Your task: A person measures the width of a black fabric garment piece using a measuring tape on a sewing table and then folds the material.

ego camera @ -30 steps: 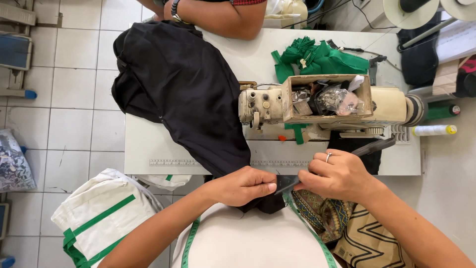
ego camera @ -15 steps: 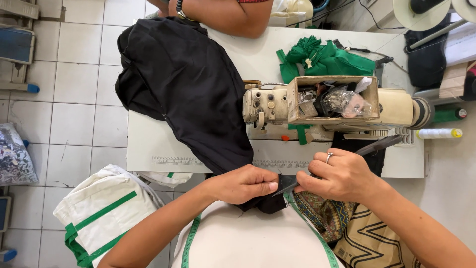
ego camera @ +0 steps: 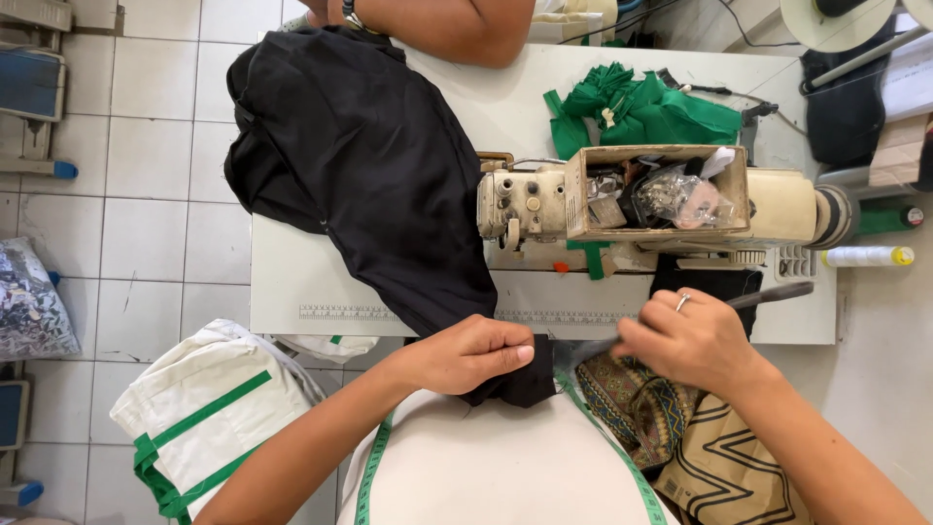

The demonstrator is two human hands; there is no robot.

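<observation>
The left hand [ego camera: 466, 352] is curled closed at the near edge of the white surface [ego camera: 292, 282], its fingers [ego camera: 513, 342] pinching the lower end of a black garment [ego camera: 369, 175], with a dark fold of the cloth hanging just below the knuckles against the person's light top. The right hand [ego camera: 692, 340], a ring on one finger, is closed too, gripping a narrow grey strip [ego camera: 777, 294] that runs out to the right across the surface's edge; what the fingertips pinch at the left end cannot be told, as that spot is blurred. The two hands sit near each other, with a short gap between them. The black garment spreads from the left hand up and leftward over the surface, its bulk draped off the far left corner above the tiled floor [ego camera: 146, 194]. Just beyond the hands stands a cream sewing machine [ego camera: 544, 204], lying across the surface, with an open cardboard box [ego camera: 651, 190] of small odds and ends resting on top of it. Behind the machine lies a heap of green fabric [ego camera: 641, 112]. A green tape measure [ego camera: 374, 457] hangs around the person's neck. A white bag with green stripes [ego camera: 194, 418] sits on the floor at lower left, and patterned cloth [ego camera: 680, 447] lies beneath the right forearm. Another person's arm [ego camera: 437, 24] rests at the far edge of the surface, touching the black garment.
</observation>
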